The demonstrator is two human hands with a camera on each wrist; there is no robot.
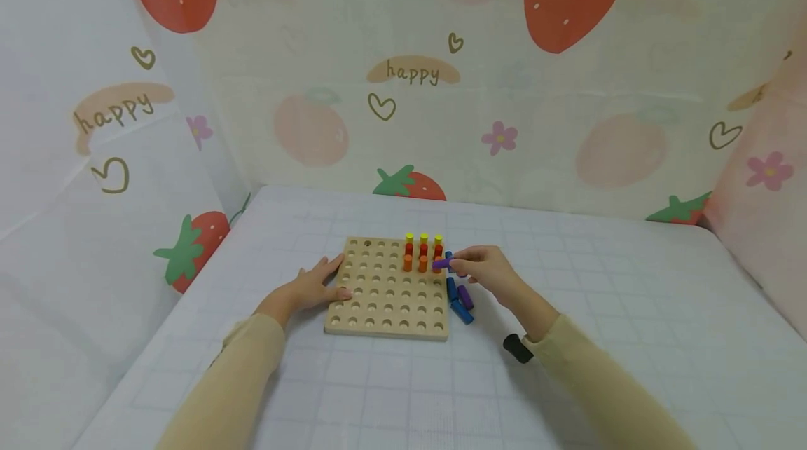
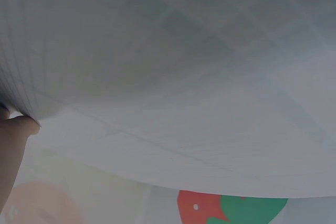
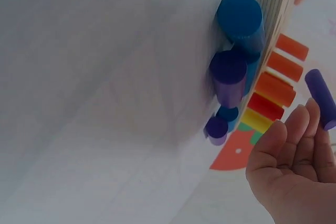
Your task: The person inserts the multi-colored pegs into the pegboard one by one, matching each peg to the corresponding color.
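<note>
A wooden pegboard with rows of round holes lies flat on the table. Yellow pegs, red pegs and orange pegs stand upright at its far right corner, three of each colour. My left hand rests on the board's left edge, fingers spread and thumb over the top; the left wrist view catches only part of this hand. Between thumb and fingertips my right hand pinches a purple peg, tilted nearly level above the board's right edge near the orange pegs.
Beside the board's right edge lie loose blue pegs and purple pegs. A small black object is at the right sleeve. Behind the white gridded table hangs a cloth printed with strawberries.
</note>
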